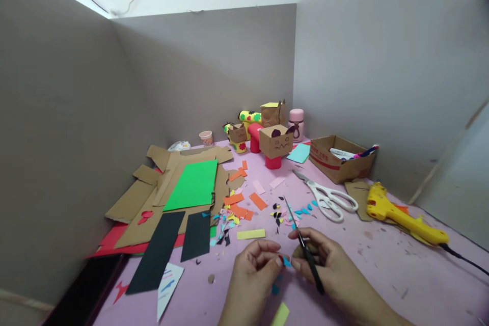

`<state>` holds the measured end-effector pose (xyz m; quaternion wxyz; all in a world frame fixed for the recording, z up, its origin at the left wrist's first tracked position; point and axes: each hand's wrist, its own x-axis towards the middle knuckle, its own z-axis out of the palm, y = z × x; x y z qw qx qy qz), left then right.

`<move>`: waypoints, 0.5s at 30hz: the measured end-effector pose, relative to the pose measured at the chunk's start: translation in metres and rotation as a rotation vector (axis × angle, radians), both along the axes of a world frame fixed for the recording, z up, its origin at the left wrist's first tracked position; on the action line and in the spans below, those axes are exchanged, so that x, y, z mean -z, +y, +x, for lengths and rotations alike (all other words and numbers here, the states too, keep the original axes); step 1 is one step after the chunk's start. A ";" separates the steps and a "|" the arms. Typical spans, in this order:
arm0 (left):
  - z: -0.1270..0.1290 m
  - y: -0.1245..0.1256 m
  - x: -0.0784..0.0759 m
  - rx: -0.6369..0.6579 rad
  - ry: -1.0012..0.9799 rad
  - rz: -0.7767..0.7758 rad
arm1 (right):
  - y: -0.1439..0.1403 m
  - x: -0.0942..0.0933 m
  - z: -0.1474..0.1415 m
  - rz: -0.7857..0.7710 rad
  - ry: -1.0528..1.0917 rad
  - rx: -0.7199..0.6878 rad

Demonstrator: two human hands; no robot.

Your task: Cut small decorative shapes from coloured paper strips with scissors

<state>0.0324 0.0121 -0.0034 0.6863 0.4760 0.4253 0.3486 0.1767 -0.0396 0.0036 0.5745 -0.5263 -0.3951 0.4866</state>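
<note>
**Small blades, small scrap, fingers close together**

My right hand (328,265) has its grip clenched around the small black scissors (303,244), whose blades point up and away from me. My left hand (254,265) pinches a tiny blue paper scrap (286,262) between its fingertips, right against the right hand, low in the middle of the pink surface (382,275).

I judge the main risk to be the blades nipping a left fingertip, because the scrap is so small that the fingers sit almost at the cutting line. The scrap could also slip from the pinch and vanish among the confetti of cut bits (282,211) just beyond my hands, where similar blue pieces lie. A wide elbow move could knock the yellow glue gun (401,216) to my right; its cord runs off the edge, and I cannot tell whether it is hot.

Counting outward: two pairs of scissors, the black ones in hand and the white-handled pair (330,198) lying open; one glue gun; two black paper strips (171,244); one green sheet (193,183) on flattened cardboard; one cardboard box (340,163) holding pens; three or four cardboard animal figures (277,145) near the back wall, overlapping too much to count for certain; one paper cup (206,137); one pink bottle (296,122).
</note>
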 end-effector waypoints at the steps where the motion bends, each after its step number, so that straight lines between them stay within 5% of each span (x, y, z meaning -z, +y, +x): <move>1: 0.000 -0.001 -0.003 0.002 0.001 -0.003 | -0.001 0.000 -0.003 0.002 0.016 -0.011; 15: 0.003 -0.009 -0.012 -0.009 -0.055 -0.019 | -0.004 -0.005 0.000 -0.082 0.017 -0.068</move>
